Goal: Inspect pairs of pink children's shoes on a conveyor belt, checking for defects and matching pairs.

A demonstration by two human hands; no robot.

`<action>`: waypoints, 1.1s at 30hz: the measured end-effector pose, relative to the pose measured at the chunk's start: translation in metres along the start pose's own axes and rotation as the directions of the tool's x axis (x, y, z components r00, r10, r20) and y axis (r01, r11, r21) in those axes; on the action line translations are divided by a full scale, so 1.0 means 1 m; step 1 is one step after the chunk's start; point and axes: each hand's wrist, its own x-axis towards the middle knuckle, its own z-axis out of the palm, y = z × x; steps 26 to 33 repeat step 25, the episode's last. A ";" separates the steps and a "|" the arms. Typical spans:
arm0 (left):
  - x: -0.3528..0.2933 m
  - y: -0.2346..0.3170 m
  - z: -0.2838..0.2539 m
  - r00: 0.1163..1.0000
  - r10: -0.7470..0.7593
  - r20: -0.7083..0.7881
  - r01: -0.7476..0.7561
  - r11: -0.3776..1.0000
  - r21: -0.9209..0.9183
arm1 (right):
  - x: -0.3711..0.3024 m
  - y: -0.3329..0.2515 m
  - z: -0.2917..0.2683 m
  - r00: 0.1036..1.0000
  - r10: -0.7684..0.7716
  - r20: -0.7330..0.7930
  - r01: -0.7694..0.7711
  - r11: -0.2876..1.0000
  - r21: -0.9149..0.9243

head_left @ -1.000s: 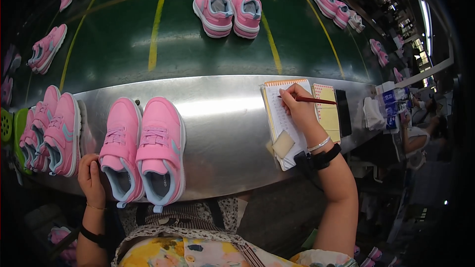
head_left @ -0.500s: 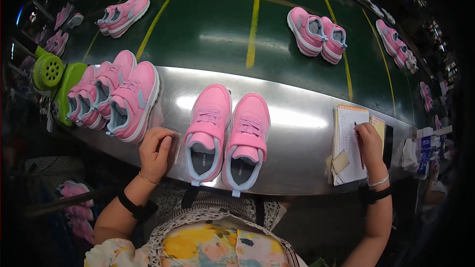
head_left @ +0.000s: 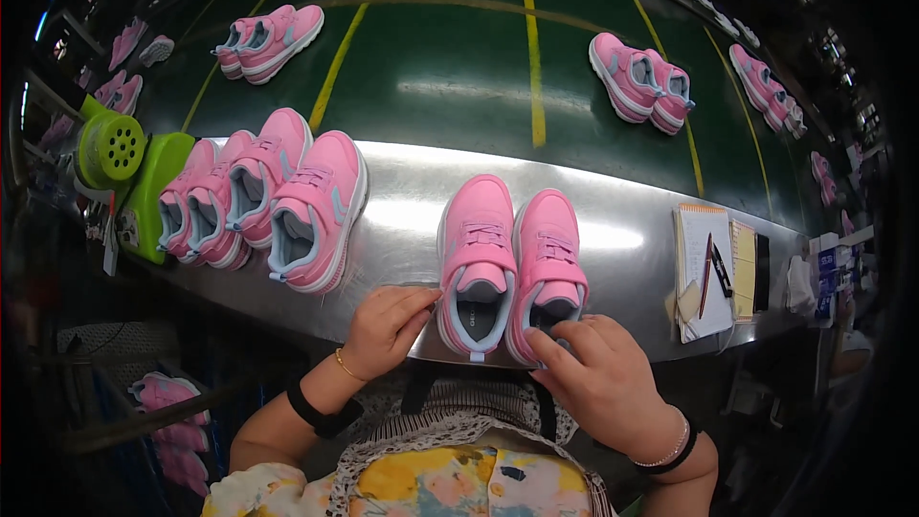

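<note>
A pair of pink children's sneakers with straps, white soles and light blue collars stands in front of me, toes pointing away. My left hand (head_left: pixel 388 327) is closed in a pinch, its fingertips at the outer side of the left sneaker (head_left: pixel 479 254); whatever they hold, if anything, is hidden. My right hand (head_left: pixel 608 378) grips the right sneaker (head_left: pixel 550 254) at its heel collar, the thumb at the opening. On the metal ledge (head_left: pixel 407 220) to the left, several more pink sneakers (head_left: pixel 321 201) stand side by side.
An open notebook (head_left: pixel 697 311) with a pen (head_left: pixel 706 273) lies on the right of the ledge. A green device (head_left: pixel 123 148) stands at the left. Beyond runs a green conveyor belt (head_left: pixel 450 48) with yellow lines, carrying pairs of pink sneakers (head_left: pixel 641 84).
My right hand has left the pen on the notebook and come across to the right sneaker. My left hand has moved against the left sneaker. The whole view has shifted.
</note>
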 end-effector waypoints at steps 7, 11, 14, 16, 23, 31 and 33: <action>-0.030 0.015 -0.003 0.997 0.065 -0.034 -0.071 0.971 -0.229 | 0.026 -0.023 0.058 0.965 0.258 -0.048 -0.262 0.957 -0.126; -0.057 0.021 -0.003 0.968 0.070 0.243 0.029 0.924 -0.380 | 0.008 0.001 0.050 0.966 0.219 -0.138 -0.222 0.975 -0.006; -0.066 0.011 0.006 0.902 0.052 0.428 0.116 0.927 -0.357 | -0.028 0.038 0.038 0.834 0.437 -0.337 -0.115 0.734 0.669; -0.060 0.008 0.008 0.815 -0.045 0.577 0.266 0.915 -0.304 | -0.052 0.049 0.041 0.653 0.655 -0.380 0.227 0.309 0.923; -0.074 -0.029 0.015 0.294 -0.327 0.898 0.903 -0.213 -0.373 | -0.063 0.055 0.027 0.440 0.775 -0.453 0.471 0.231 0.851; -0.084 -0.037 0.021 0.322 -0.230 0.918 0.809 -0.437 -0.393 | -0.070 0.054 0.025 0.475 0.753 -0.456 0.570 0.131 0.811; -0.084 -0.037 0.021 0.322 -0.230 0.918 0.809 -0.437 -0.393 | -0.070 0.054 0.025 0.475 0.753 -0.456 0.570 0.131 0.811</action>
